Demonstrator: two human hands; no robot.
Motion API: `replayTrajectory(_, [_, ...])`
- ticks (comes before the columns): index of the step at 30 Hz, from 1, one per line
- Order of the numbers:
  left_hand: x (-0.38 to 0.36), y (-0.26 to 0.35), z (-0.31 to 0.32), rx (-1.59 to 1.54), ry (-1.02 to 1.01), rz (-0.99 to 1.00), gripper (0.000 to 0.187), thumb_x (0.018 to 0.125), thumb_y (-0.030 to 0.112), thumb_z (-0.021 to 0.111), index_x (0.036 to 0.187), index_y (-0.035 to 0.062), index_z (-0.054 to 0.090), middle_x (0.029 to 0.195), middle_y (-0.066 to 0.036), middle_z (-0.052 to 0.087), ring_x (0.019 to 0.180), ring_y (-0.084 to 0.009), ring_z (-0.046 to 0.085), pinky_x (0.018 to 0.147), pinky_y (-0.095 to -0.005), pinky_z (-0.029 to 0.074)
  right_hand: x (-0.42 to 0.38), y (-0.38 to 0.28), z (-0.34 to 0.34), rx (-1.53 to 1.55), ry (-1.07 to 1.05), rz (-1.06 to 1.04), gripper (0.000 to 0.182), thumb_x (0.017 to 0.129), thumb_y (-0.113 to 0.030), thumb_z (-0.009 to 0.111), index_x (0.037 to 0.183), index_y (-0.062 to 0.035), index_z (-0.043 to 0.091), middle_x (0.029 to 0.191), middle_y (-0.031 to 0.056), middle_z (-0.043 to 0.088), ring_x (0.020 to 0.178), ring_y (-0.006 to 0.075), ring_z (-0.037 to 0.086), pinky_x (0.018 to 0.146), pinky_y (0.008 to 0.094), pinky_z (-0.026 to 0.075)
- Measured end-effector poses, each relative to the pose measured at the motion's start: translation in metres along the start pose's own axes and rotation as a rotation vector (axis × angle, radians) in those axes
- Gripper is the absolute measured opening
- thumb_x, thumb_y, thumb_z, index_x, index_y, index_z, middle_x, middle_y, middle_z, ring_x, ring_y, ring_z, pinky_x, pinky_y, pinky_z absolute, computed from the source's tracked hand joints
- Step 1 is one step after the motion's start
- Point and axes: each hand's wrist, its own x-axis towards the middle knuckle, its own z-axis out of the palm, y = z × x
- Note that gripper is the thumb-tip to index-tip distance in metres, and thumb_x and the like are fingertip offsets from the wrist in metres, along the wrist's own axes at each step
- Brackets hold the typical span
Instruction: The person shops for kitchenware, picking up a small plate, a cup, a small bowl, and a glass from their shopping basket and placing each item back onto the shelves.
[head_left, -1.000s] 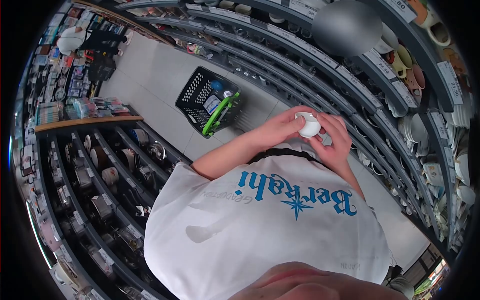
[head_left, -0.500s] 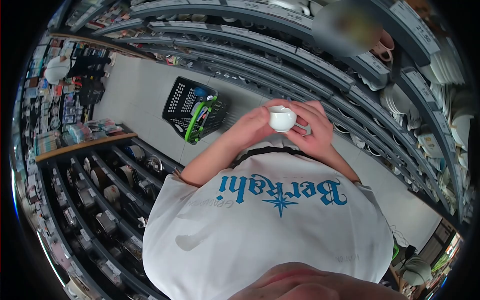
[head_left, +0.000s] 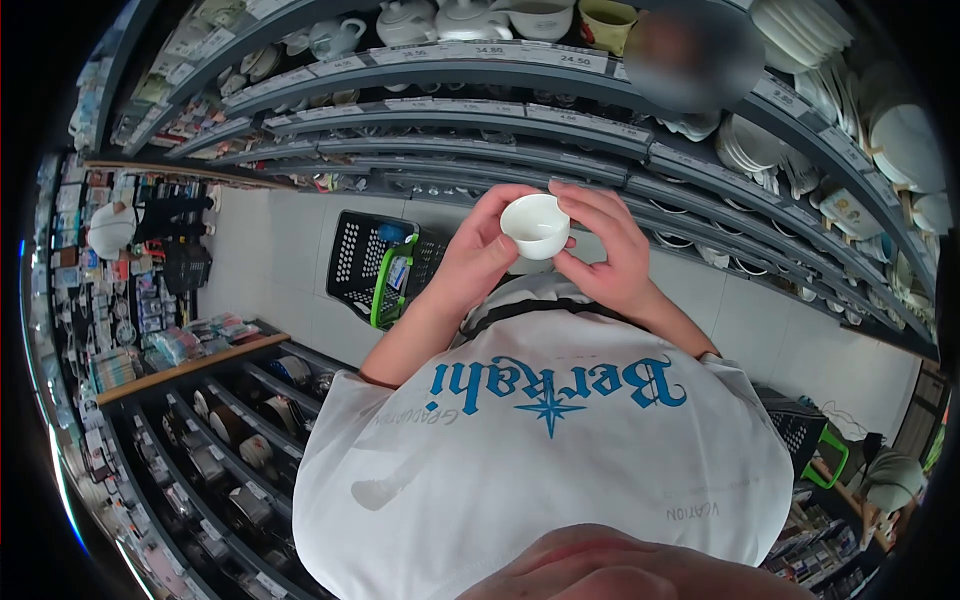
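A small, round white cup (head_left: 538, 243) is held up in front of my chest, its opening tilted toward me so the bare inside shows. My left hand (head_left: 482, 240) curls around its left side, thumb near the rim. On the other side, my right hand (head_left: 608, 235) wraps it, with fingers over the far rim and thumb low by its base. No handle shows on the cup. Beyond my left forearm, a black shopping basket (head_left: 345, 270) with a green handle stands on the floor, holding a blue item and other goods.
Shelves (head_left: 560, 85) with teapots (head_left: 470, 18), plates (head_left: 755, 145) and price labels curve across the front and right. A lower rack (head_left: 220, 440) of goods stands at left. Another person (head_left: 115, 230) stands far left; a second person (head_left: 890, 480) and basket (head_left: 800, 435) appear at right.
The cup has moved slightly left and tipped, so more of its inside shows. My view has turned, bringing teapots on the upper shelf and the basket at right into sight.
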Motion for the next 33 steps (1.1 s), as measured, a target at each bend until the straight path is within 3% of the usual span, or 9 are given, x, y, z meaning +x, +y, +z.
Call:
replayTrajectory(5, [0.008,0.003,0.004,0.183,-0.011,0.021,0.073,0.074,0.039,0.071,0.127,0.0017,0.037,0.116,-0.012,0.052,0.100,-0.0293,0.058,0.085,-0.0403,0.047,-0.008,-0.007,-0.008,-0.106,0.081,-0.001,0.056,0.061,-0.001,0.074,0.113,-0.0029,0.054,0.113,0.0150,0.057,0.095,0.0284,0.059,0.079,0.0348,0.047])
replayTrajectory(7, [0.011,0.008,0.010,0.123,-0.024,-0.011,0.072,0.069,0.018,0.077,0.128,0.0010,0.039,0.118,-0.009,0.050,0.111,-0.0175,0.048,0.093,-0.0310,0.040,-0.011,-0.011,-0.012,-0.133,0.105,0.014,0.057,0.060,-0.002,0.075,0.113,-0.0025,0.054,0.113,0.0150,0.057,0.095,0.0283,0.059,0.079,0.0346,0.047])
replayTrajectory(13, [0.020,0.001,0.011,0.363,-0.052,0.213,0.066,0.064,-0.002,0.076,0.120,0.0000,0.042,0.117,-0.012,0.051,0.108,-0.0184,0.051,0.091,-0.0323,0.044,-0.018,-0.019,-0.017,-0.189,0.118,0.058,0.058,0.059,-0.008,0.078,0.112,-0.0017,0.055,0.114,0.0149,0.057,0.094,0.0277,0.059,0.078,0.0335,0.047])
replayTrajectory(17, [0.016,0.005,0.013,0.322,-0.040,0.206,0.058,0.064,-0.004,0.075,0.112,0.0001,0.043,0.117,-0.015,0.051,0.105,-0.0196,0.054,0.090,-0.0333,0.046,-0.017,-0.017,-0.012,-0.202,0.132,0.038,0.058,0.058,-0.009,0.079,0.111,-0.0015,0.056,0.114,0.0147,0.057,0.092,0.0270,0.059,0.077,0.0332,0.047])
replayTrajectory(23, [0.008,0.011,-0.002,0.167,-0.029,0.072,0.038,0.080,0.007,0.065,0.110,0.0007,0.043,0.109,-0.015,0.055,0.102,-0.0231,0.056,0.085,-0.0351,0.049,-0.003,-0.021,0.005,-0.125,0.128,0.103,0.059,0.059,-0.013,0.080,0.112,-0.0014,0.056,0.107,0.0139,0.057,0.089,0.0241,0.059,0.072,0.0303,0.050])
replayTrajectory(25, [0.004,0.020,0.005,0.001,0.008,-0.089,0.033,0.090,0.022,0.052,0.114,0.0002,0.042,0.108,-0.016,0.056,0.101,-0.0252,0.058,0.085,-0.0350,0.048,0.001,-0.020,0.012,-0.097,0.138,0.091,0.058,0.060,-0.013,0.079,0.112,-0.0018,0.055,0.105,0.0134,0.056,0.089,0.0227,0.058,0.071,0.0292,0.051])
replayTrajectory(26, [0.002,0.021,0.004,0.003,0.014,-0.082,0.033,0.090,0.022,0.052,0.114,0.0002,0.042,0.108,-0.016,0.056,0.101,-0.0252,0.058,0.085,-0.0350,0.048,0.004,-0.020,0.015,-0.075,0.147,0.084,0.057,0.061,-0.013,0.079,0.113,-0.0022,0.055,0.104,0.0130,0.055,0.089,0.0213,0.058,0.070,0.0282,0.052])
replayTrajectory(28, [-0.002,0.023,0.001,-0.038,0.020,-0.150,0.052,0.095,0.042,0.033,0.122,-0.0011,0.041,0.114,-0.019,0.054,0.098,-0.0300,0.059,0.086,-0.0393,0.048,0.007,-0.022,0.021,-0.039,0.126,0.082,0.057,0.062,-0.011,0.078,0.113,-0.0026,0.055,0.105,0.0128,0.055,0.088,0.0204,0.058,0.070,0.0280,0.053])
replayTrajectory(33, [-0.008,0.027,-0.008,-0.154,0.022,-0.185,0.061,0.094,0.049,0.022,0.123,-0.0010,0.043,0.116,-0.019,0.053,0.100,-0.0314,0.058,0.085,-0.0393,0.048,0.012,-0.018,0.036,0.018,0.051,0.109,0.055,0.063,-0.006,0.074,0.114,-0.0033,0.055,0.103,0.0123,0.057,0.086,0.0211,0.060,0.069,0.0290,0.052])
